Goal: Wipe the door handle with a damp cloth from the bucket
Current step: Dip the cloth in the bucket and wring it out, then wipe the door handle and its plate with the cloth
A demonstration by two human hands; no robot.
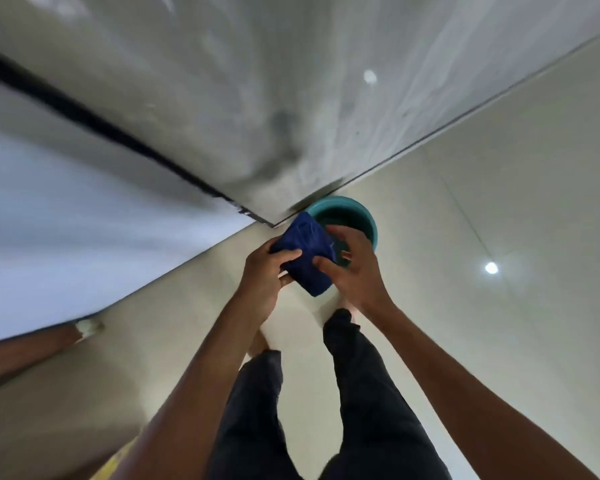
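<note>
A dark blue cloth, folded into a thick pad, is held between both hands just above and in front of a teal bucket that stands on the floor against a grey wall corner. My left hand grips the cloth's left side with thumb on top. My right hand holds its right side, fingers curled around the edge. The bucket's inside looks dark; its near rim is hidden by the cloth and my right hand. No door handle is in view.
A grey wall fills the top, meeting a pale panel on the left along a dark strip. Glossy cream floor tiles spread to the right. My legs in dark trousers stand below the hands.
</note>
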